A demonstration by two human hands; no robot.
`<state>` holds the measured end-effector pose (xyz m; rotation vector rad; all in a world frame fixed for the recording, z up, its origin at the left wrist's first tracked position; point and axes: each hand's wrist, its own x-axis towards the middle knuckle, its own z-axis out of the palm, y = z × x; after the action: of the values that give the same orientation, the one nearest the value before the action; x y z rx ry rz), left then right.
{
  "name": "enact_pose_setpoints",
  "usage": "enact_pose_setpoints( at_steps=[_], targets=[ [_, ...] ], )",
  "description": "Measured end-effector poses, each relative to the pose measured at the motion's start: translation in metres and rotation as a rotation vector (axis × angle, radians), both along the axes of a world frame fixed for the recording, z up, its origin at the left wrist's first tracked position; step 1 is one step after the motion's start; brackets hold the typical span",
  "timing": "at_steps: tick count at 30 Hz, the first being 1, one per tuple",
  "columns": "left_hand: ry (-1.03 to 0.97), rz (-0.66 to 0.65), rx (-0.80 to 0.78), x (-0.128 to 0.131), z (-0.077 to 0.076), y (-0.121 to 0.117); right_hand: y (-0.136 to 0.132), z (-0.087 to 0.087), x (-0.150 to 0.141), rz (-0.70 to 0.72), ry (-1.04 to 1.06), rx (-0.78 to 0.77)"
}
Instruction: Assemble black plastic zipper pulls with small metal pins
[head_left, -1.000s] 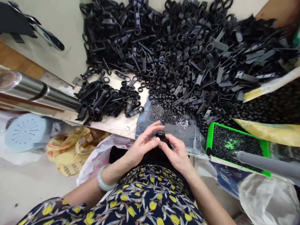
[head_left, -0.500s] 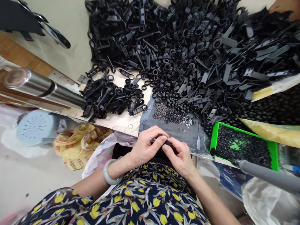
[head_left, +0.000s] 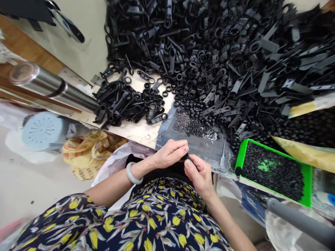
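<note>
A small black plastic part (head_left: 186, 157) is held between my two hands at the table's front edge, mostly hidden by the fingers. My left hand (head_left: 171, 153) grips its far end with the fingers closed. Closed around the near end is my right hand (head_left: 200, 173), thumb on top. Just beyond my hands, a dark mat (head_left: 170, 134) carries small black beads (head_left: 195, 126), brownish-grey bits (head_left: 181, 120) and shiny metal pins (head_left: 210, 135). A small screwdriver (head_left: 222, 157) lies on the mat to the right.
A huge heap of black plastic parts (head_left: 204, 62) covers the back. A smaller pile of ringed black arms (head_left: 128, 103) lies left, beside a steel flask (head_left: 54, 85). At right stand a green tray (head_left: 242, 157) of tiny black pieces and a yellow bag (head_left: 303, 150).
Both hands stay on the black part; my right hand has turned and its fingers have curled in more. The view has shifted slightly.
</note>
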<state>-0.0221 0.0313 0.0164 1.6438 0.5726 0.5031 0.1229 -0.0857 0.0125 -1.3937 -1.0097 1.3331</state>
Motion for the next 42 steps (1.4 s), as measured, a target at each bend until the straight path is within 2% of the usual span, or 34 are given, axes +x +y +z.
enact_pose_setpoints(
  at_steps=[3, 5, 8, 10, 14, 17, 20, 23, 28, 31, 34, 39, 42],
  targets=[
    [0.058, 0.095, 0.014, 0.003, 0.002, 0.001, 0.009, 0.004, 0.010, 0.117, -0.022, 0.020],
    [0.107, 0.138, 0.049, 0.003, 0.005, 0.001, 0.017, 0.009, 0.020, 0.178, -0.130, 0.089],
    [0.086, 0.205, 0.061, 0.001, 0.009, -0.004, 0.023, 0.014, 0.033, 0.175, -0.305, 0.173],
    [-0.028, 0.244, -0.077, 0.001, 0.008, -0.013, 0.024, 0.013, 0.036, 0.143, -0.315, 0.174],
    [-0.234, 0.231, -0.508, 0.005, 0.003, -0.036, 0.023, 0.007, 0.029, -0.027, -0.224, 0.157],
    [-0.265, 0.246, -0.617, 0.011, 0.003, -0.042, 0.024, 0.000, 0.021, -0.147, -0.270, 0.225],
    [-0.250, 0.258, -0.594, 0.016, 0.009, -0.036, 0.027, -0.003, 0.017, -0.195, -0.356, 0.250],
    [-0.198, 0.225, -0.513, 0.019, 0.013, -0.028, 0.030, -0.003, 0.016, -0.245, -0.321, 0.221],
    [-0.161, 0.171, -0.420, 0.019, 0.009, -0.016, 0.037, 0.000, 0.011, -0.269, 0.065, 0.062],
    [-0.167, 0.168, -0.418, 0.021, 0.006, -0.010, 0.041, 0.001, 0.009, -0.238, 0.219, 0.042],
    [-0.118, 0.171, -0.392, 0.024, 0.007, -0.007, 0.045, -0.001, 0.008, -0.233, 0.250, 0.040],
    [-0.036, 0.203, -0.197, 0.026, 0.010, -0.010, 0.043, -0.004, 0.006, -0.257, 0.255, 0.065],
    [0.016, 0.189, -0.153, 0.024, 0.008, -0.014, 0.040, -0.004, 0.005, -0.289, 0.241, 0.085]
  ],
)
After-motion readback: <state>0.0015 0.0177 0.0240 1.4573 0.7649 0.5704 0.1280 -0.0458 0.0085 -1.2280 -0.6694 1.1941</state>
